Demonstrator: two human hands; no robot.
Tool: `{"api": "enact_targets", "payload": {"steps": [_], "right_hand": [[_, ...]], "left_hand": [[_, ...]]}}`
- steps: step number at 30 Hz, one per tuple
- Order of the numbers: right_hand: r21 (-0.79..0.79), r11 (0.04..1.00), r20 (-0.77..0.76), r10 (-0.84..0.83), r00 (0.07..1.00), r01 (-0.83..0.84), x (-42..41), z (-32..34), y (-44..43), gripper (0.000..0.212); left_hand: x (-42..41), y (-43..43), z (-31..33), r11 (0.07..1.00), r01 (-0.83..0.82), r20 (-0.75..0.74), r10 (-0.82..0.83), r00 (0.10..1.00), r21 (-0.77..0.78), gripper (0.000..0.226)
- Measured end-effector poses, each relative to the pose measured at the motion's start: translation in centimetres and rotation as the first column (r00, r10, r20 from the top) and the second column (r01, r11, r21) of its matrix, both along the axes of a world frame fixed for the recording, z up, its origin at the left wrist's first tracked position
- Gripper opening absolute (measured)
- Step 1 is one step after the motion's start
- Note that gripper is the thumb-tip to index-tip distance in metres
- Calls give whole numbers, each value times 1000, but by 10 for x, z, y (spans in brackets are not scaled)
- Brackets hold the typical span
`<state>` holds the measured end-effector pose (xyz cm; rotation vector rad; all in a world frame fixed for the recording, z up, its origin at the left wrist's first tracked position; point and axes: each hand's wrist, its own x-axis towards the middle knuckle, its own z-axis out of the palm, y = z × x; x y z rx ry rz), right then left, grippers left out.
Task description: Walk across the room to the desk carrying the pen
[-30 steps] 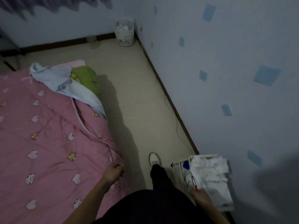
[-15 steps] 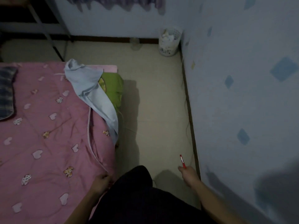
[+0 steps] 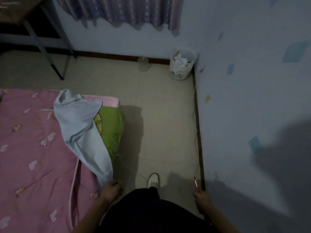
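Dim and grainy throughout, with a bluish cast on the wall and muted colour on the pink quilt. Lit from behind the wearer, throwing broad soft shadows forward across the floor and wall. Wide-angle bending at the edges, soft detail everywhere.

One view only: a wide-angle camera worn on the person's head, looking forward and steeply down from standing height. Nearest the lens, at the bottom edge, lie the left hand and right hand; the bed fills the left, the floor runs up the middle, and the wall closes the right. Farthest off, the basket stands in the room corner, with straight lines bowing toward the frame edges.
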<state>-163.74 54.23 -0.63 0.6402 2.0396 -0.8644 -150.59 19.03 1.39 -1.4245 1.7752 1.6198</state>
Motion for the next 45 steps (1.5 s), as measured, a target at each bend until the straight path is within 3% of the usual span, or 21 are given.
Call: {"api": "enact_targets", "payload": {"steps": [3,12,20,24,32,37,45], "right_hand": [[-2,1000,-13,1,1000,-1,-55,8,-8,26],[37,999,23,-1,1000,1,-223,-3,-38,42],[-25,986,-21,167,986,-167,-430,10,-137,35],[-51,940,-51,336,941,-338,-530,20,-206,37],[-71,860,-128,495,860,-506,-674,30,-350,36],[-77,828,-120,545,830,-555,-742,19,-419,34],[-10,841,-70,539,839,-541,-857,16,-516,33]], "left_hand": [[-86,-28,13,998,47,-43,-48,998,-34,27],[-277,-78,24,996,64,-92,-70,993,-64,20],[-378,-120,5,993,-103,2,103,995,-52,18],[-421,-145,1,965,-257,21,258,966,-50,17],[-497,-198,-13,898,-440,40,440,897,-7,15],[-561,-249,-27,847,-532,26,531,847,7,13],[-692,-394,-1,851,-524,-33,525,851,35,17]]}}
